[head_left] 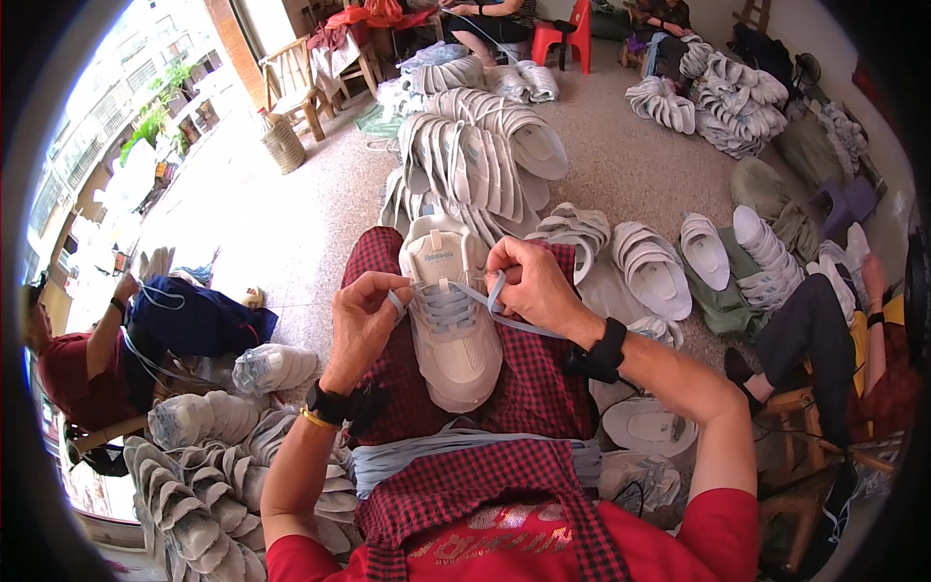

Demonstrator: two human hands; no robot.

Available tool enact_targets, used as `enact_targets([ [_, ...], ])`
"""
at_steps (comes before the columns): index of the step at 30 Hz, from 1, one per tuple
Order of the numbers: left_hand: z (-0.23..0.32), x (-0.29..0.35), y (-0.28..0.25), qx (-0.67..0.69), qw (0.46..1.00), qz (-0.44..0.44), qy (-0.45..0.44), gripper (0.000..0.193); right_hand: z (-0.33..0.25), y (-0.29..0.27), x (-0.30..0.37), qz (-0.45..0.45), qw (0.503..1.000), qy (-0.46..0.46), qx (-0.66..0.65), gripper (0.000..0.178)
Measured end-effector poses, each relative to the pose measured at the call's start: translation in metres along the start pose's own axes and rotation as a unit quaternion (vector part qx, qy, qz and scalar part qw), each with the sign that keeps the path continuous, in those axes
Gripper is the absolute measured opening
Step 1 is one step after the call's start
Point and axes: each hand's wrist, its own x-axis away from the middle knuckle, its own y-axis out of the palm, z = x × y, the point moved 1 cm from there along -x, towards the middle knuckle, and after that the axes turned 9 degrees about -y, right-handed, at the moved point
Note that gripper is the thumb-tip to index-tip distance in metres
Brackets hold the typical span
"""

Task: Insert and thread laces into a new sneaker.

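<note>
A cream sneaker point(458, 364) rests on my lap over a red-and-black checked apron point(543, 388), its toe pointing toward me. Pale blue shoelace point(449, 308) crosses the lower eyelets in several rows. At the shoe's left edge my left hand point(367, 320) is closed, pinching a lace end between thumb and forefinger. By the upper right eyelets, my right hand point(538, 286) pinches the lace, with a loop trailing below its fingers. A bundle of loose blue-grey laces point(398, 464) lies across my lap.
Stacked shoe uppers point(465, 165) stand ahead of me; more piles point(194, 495) sit at my lower left. White shoes point(650, 267) line the floor at right. Co-workers sit at left point(87, 369) and right point(810, 330). Farther off are a bamboo chair point(291, 87) and red plastic chair point(574, 39).
</note>
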Motion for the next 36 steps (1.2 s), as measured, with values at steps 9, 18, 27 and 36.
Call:
enact_targets([
  [9, -0.007, 0.004, 0.004, -0.024, 0.995, 0.099, 0.024, 0.011, -0.014, 0.004, -0.034, -0.055, 0.978, -0.076, 0.186, 0.01],
  [18, -0.008, 0.017, 0.0, -0.104, 0.987, 0.107, 0.06, 0.011, 0.0, 0.005, -0.014, -0.025, 0.999, 0.035, 0.033, 0.015],
  [27, 0.018, -0.004, 0.005, -0.107, 0.992, 0.061, 0.01, 0.009, -0.001, -0.005, -0.023, -0.042, 0.997, 0.062, -0.024, 0.017],
  [36, 0.008, -0.017, -0.002, 0.02, 0.994, -0.026, -0.102, 0.002, 0.02, -0.005, -0.023, -0.106, 0.994, 0.027, -0.016, 0.014],
])
